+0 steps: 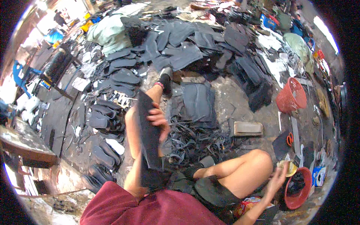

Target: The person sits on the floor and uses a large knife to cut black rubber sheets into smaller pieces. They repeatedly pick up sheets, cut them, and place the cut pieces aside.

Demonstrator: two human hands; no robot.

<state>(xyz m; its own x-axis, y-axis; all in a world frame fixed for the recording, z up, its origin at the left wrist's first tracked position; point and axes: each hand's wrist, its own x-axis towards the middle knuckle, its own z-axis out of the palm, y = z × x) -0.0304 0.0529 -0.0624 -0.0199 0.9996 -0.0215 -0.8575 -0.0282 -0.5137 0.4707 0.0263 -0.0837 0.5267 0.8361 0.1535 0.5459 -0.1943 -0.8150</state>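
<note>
Head view shows a person sitting on the floor [240, 101] of a crowded workshop, legs stretched and bent, in a dark red shirt. One hand [158, 119] is seen near the middle of the picture, and its grip is closed around the edge of a long dark rubber strip [149, 138], fingers curled over the front of it. From the picture I cannot tell surely which hand it is, but it seems to be the left hand, because the right hand [276, 179] is far to the lower right. The strip stands almost upright over the left thigh, and its lower end reaches down to the lap. The right hand is half open with fingers spread, holding nothing that I can see, just beside a red bowl [298, 188] with dark pieces inside. A pile of thin black offcuts [191, 138] lies between the legs. Many dark sole-shaped cutouts [112, 90] cover the floor to the left, and big dark sheets [187, 52] lie farther ahead. A red mesh basket [291, 95] stands to the right, and a grey brick [247, 128] lies near the offcuts.
</note>
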